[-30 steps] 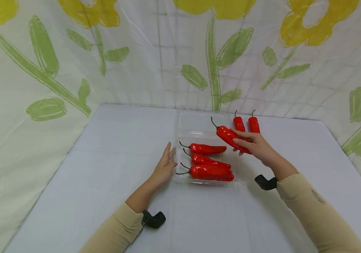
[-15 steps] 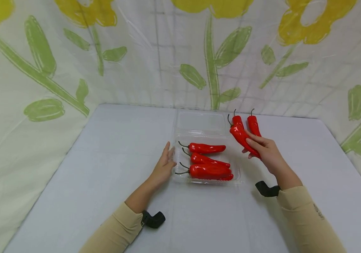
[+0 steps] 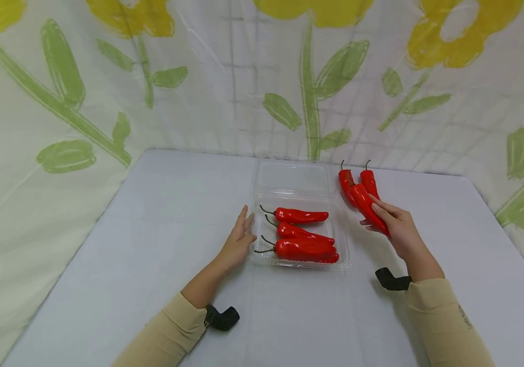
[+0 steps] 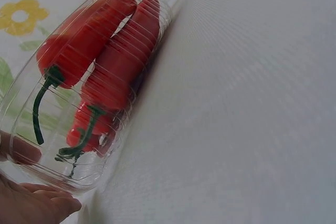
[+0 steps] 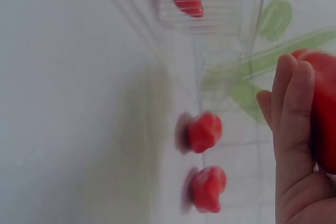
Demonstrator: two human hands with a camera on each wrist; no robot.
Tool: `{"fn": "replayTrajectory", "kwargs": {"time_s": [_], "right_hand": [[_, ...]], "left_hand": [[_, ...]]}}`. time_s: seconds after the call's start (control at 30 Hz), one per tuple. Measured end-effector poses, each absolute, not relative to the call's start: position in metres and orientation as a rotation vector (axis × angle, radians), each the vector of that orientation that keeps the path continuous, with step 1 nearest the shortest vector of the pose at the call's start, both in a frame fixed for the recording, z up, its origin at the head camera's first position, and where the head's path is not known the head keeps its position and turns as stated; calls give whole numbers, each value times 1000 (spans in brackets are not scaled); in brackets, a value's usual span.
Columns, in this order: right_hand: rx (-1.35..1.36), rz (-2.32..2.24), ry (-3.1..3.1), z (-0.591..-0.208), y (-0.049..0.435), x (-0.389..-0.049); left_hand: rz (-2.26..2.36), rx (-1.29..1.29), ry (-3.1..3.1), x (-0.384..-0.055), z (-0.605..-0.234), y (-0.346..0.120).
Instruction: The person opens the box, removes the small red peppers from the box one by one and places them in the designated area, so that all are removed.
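My right hand (image 3: 395, 224) grips a red chili pepper (image 3: 366, 204) by its lower half, with the green stem pointing toward the back. In the right wrist view the fingers lie along the side of this chili pepper (image 5: 324, 93), which is cut off by the frame edge. My left hand (image 3: 237, 242) touches the left wall of a clear plastic clamshell box (image 3: 342, 229), its fingers extended along the side and the thumb at the rim. Inside the box lie several red chili peppers (image 3: 305, 248), stems to the left. The left wrist view shows chili peppers (image 4: 113, 77) through the ribbed wall.
The box's clear lid (image 3: 294, 178) lies folded back toward the curtain. Two more red chili peppers, one left (image 3: 345, 179) and one right (image 3: 368, 179), lie behind my right hand, the left one partly overlapped by the held pepper. A flower-patterned curtain (image 3: 216, 102) rises behind the white table (image 3: 161, 204).
My right hand has carried its chili pepper rightward and slightly toward me, from over the box's right edge to beside the box. The left hand stays at the box wall.
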State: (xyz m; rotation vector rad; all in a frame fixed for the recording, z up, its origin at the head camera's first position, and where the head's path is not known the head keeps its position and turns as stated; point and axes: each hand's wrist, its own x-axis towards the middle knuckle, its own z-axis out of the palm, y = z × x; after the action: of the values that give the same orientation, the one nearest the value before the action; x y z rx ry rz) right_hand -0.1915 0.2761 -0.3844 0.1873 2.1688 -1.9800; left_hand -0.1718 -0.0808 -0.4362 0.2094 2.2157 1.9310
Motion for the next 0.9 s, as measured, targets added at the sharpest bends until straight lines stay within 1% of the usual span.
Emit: {"fn": "replayTrajectory", "kwargs": {"time_s": [0.27, 0.5, 0.9], "right_hand": [[258, -2067, 2086, -390, 287, -191], [382, -2212, 1996, -391, 301, -196], [574, -2240, 1977, -387, 324, -208]], "left_hand": [[1929, 219, 2209, -172, -434, -82], [1934, 232, 2201, -172, -436, -83], [1950, 244, 2188, -171, -435, -81]]}}
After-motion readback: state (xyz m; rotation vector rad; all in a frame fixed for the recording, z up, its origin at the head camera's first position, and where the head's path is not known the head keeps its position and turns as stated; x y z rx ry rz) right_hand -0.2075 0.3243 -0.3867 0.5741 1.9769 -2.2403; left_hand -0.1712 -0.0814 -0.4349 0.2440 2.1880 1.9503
